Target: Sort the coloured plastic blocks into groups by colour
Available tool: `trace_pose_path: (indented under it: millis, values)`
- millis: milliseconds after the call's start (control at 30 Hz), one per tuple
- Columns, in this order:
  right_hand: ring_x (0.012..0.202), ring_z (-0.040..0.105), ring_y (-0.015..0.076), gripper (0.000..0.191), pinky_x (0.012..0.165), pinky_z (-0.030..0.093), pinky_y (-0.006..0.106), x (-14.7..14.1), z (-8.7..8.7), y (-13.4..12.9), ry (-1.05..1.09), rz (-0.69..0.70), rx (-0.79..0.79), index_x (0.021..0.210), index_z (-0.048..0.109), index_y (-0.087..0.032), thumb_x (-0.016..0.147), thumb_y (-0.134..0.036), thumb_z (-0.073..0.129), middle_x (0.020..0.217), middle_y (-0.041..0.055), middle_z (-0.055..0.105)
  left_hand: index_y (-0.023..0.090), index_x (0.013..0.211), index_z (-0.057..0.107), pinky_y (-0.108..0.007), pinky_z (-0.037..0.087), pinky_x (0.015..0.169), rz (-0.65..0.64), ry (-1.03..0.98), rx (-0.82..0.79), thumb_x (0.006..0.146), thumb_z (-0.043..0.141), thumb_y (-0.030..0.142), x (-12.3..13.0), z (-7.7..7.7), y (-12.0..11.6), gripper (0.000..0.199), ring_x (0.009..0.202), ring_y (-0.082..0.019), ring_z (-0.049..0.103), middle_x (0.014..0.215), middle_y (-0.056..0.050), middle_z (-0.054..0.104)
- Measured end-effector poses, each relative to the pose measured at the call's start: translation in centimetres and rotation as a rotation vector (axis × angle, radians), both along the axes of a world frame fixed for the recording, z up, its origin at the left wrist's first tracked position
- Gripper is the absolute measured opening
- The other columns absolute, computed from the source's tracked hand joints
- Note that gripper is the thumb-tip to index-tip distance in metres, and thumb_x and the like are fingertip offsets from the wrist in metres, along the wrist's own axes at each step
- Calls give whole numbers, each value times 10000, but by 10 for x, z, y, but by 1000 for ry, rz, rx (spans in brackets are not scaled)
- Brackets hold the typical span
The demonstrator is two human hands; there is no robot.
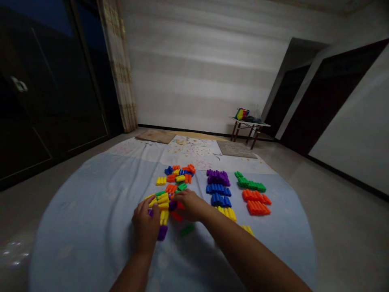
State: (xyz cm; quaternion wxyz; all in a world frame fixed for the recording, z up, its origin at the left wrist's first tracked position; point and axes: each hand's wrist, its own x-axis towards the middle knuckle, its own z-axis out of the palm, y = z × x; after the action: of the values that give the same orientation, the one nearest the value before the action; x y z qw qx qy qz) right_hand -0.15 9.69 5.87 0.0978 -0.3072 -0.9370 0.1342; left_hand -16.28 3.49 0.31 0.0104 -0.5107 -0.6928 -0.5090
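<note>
Yellow pieces [163, 200] lie lower left of centre in the head view, grasped by the left hand [144, 219]. The right hand [190, 205] has its fingers at a purple piece [172, 205] just beside them; whether its grip is closed, I cannot tell. Mixed pieces [180, 178] spread above the hands, and colour-sorted rows [219, 189] lie right of centre on the cloth-covered worktop [75, 227].

White wall [194, 73], patterned curtain [120, 65]

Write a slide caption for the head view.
Left hand and right hand at a mixed cluster of colourful, ridged, plastic-looking pieces, beside single-colour rows on a pale-blue cloth.
</note>
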Motion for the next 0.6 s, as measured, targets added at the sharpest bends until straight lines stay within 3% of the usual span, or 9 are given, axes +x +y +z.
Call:
trace_pose_path:
  millis: [133, 433, 600]
  values:
    - [1166, 427, 274, 454, 901, 342, 433, -14, -9, -2, -65, 28, 6, 1217, 523, -272, 776, -362, 582, 1282, 62, 525, 166, 1068, 576, -388, 437, 947, -23, -138, 28, 834, 364, 329, -3, -6, 2, 355, 1055, -223, 551, 1104, -100, 595]
    - [1071, 503, 279, 388, 864, 316, 429, 22, 8, 6, -200, -135, 18, 1177, 561, -274, 790, -294, 535, 1090, 90, 638, 143, 1141, 548, -395, 403, 991, -61, -470, -33, 848, 335, 391, 0, -11, 6, 439, 1148, -219, 508, 1219, -132, 557]
    - [1002, 534, 271, 368, 818, 334, 408, 23, 7, 10, -189, -219, 34, 1162, 566, -236, 803, -297, 513, 1002, 97, 662, 120, 1103, 563, -381, 405, 986, -108, -394, -22, 844, 332, 411, 5, -10, 5, 453, 1111, -212, 522, 1168, -139, 570]
